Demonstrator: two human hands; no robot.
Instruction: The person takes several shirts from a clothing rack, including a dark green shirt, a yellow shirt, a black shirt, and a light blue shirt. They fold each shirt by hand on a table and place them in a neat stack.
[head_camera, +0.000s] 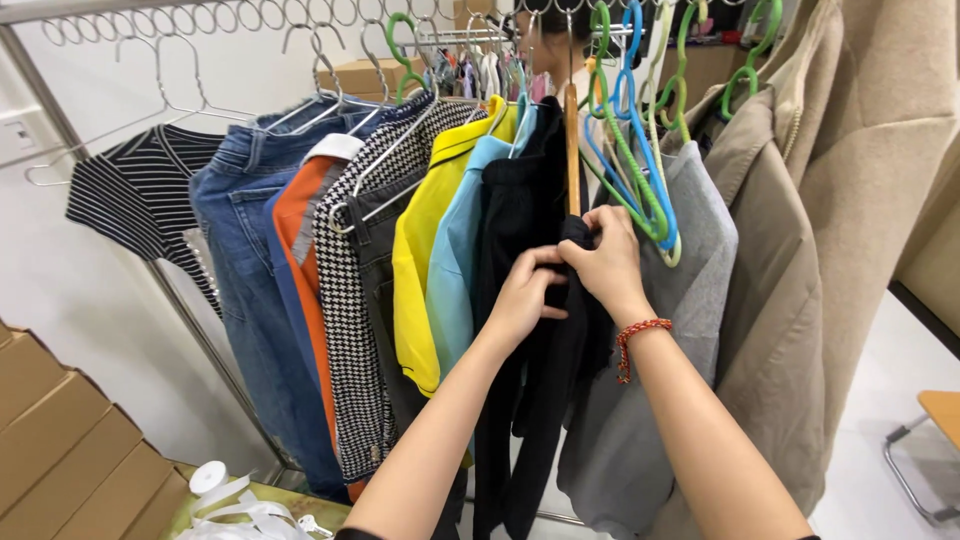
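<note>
A black garment (520, 330) hangs from a wooden hanger (572, 150) on a metal clothes rail (300, 15). My left hand (527, 290) pinches the black cloth near its upper edge. My right hand (605, 262), with a red cord bracelet on the wrist, grips the same black cloth just below the wooden hanger. A light blue shirt (455, 270) and a yellow garment (415, 260) hang directly left of it. To the right of the black garment hangs a grey garment (690, 290).
Further left hang a houndstooth piece (350, 330), an orange one (300, 230), jeans (240, 270) and a striped top (140, 195). Green and blue plastic hangers (635, 170) dangle above a beige coat (800, 300). Cardboard boxes (70, 450) and white ribbon (235, 505) sit at lower left.
</note>
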